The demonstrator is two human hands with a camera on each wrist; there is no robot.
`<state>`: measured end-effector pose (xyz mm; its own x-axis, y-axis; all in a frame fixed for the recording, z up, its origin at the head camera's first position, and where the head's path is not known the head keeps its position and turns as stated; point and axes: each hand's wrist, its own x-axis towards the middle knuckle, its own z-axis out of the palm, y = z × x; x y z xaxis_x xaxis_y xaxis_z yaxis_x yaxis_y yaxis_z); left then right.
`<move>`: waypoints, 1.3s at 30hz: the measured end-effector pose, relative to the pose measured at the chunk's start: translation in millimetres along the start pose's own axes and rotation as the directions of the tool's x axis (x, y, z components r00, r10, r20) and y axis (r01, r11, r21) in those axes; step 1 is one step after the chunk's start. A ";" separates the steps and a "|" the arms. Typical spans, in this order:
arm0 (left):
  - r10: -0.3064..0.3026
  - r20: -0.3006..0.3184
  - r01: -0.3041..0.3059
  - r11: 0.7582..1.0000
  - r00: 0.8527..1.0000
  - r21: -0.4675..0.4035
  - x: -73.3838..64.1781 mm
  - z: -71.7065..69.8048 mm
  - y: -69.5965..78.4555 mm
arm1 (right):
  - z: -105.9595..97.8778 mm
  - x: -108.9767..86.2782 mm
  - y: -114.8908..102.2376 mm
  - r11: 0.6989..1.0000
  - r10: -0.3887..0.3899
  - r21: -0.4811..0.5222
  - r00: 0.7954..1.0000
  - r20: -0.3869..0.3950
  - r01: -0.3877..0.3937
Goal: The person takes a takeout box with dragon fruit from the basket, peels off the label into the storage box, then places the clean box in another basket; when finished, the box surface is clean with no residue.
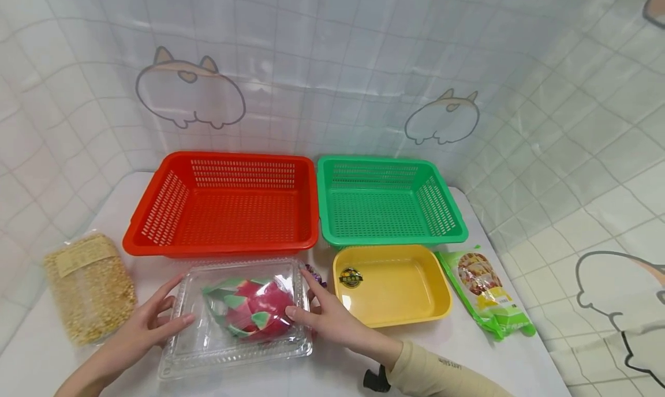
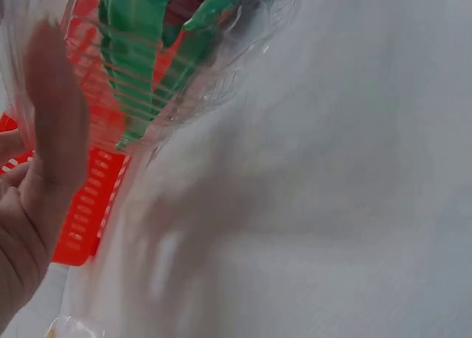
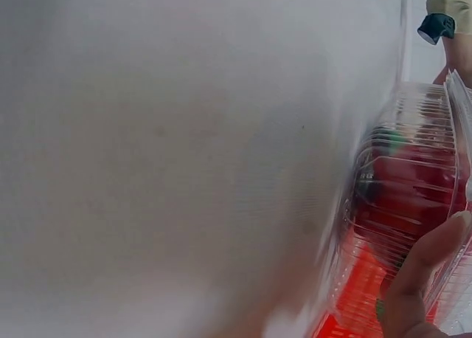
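A clear plastic clamshell box [image 1: 234,359] with a pink and green dragon fruit [image 1: 265,307] inside is between both hands, close over the white table. My left hand [image 1: 148,325] holds its left side, thumb over the lid. On the opposite side my right hand [image 1: 332,319] grips the box, its thumb on the lid near the fruit. The left wrist view shows the left thumb [image 2: 55,109] against the plastic and the fruit's green leaves [image 2: 136,43]. Ribbed box walls [image 3: 428,120] and the right thumb [image 3: 428,257] appear in the right wrist view.
Behind the box stands a red basket [image 1: 218,250], beside a green basket [image 1: 395,240]. A yellow tray [image 1: 392,322] lies right of the box, partly by a small purple wrapped item [image 1: 317,274]. A bag of yellow kernels [image 1: 93,293] lies left, a green packet [image 1: 490,296] right.
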<state>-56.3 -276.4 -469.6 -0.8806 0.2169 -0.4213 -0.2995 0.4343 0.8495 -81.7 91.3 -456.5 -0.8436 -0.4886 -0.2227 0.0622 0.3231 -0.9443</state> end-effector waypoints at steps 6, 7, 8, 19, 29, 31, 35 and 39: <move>0.007 -0.068 -0.003 0.999 0.998 0.048 -4.2 2.8 3.3 | 0.2 -4.0 -2.7 1.000 -0.014 0.023 1.000 -0.013 0.014; 0.007 -0.079 -0.002 0.998 0.997 0.061 -5.2 3.3 3.8 | 0.0 -4.6 -3.4 1.000 -0.016 0.020 1.000 -0.017 0.017; 0.014 -0.090 -0.007 0.997 0.996 0.071 -6.1 3.9 4.2 | -0.4 -5.4 -3.9 1.000 -0.020 0.018 1.000 -0.018 0.020; 0.244 -0.168 -0.227 0.967 0.955 0.115 -15.6 10.5 18.1 | -18.3 -15.9 -16.4 0.998 -0.038 0.041 0.999 -0.004 0.038; 0.338 -0.179 -0.335 0.941 0.924 0.049 -19.6 26.8 54.4 | -48.7 -35.4 -34.7 0.998 -0.013 0.062 1.000 -0.019 0.014; 0.334 -0.184 -0.333 0.942 0.924 0.037 -20.3 30.9 61.9 | -54.4 -38.5 -36.8 0.998 -0.016 0.058 1.000 -0.024 0.017; 0.329 -0.179 -0.334 0.943 0.927 0.004 -20.0 38.2 75.5 | -64.9 -43.4 -39.2 0.999 -0.020 0.045 0.999 -0.038 0.022; 0.346 -0.167 -0.356 0.934 0.923 -0.034 -19.0 44.3 85.8 | -73.8 -48.6 -40.5 0.999 -0.017 0.037 0.999 -0.045 0.019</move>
<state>-49.0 -204.5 -402.8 -0.9780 0.2042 -0.0420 0.0215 0.2990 0.9540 -82.5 161.8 -389.6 -0.8677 -0.4570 -0.1955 0.0660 0.2840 -0.9565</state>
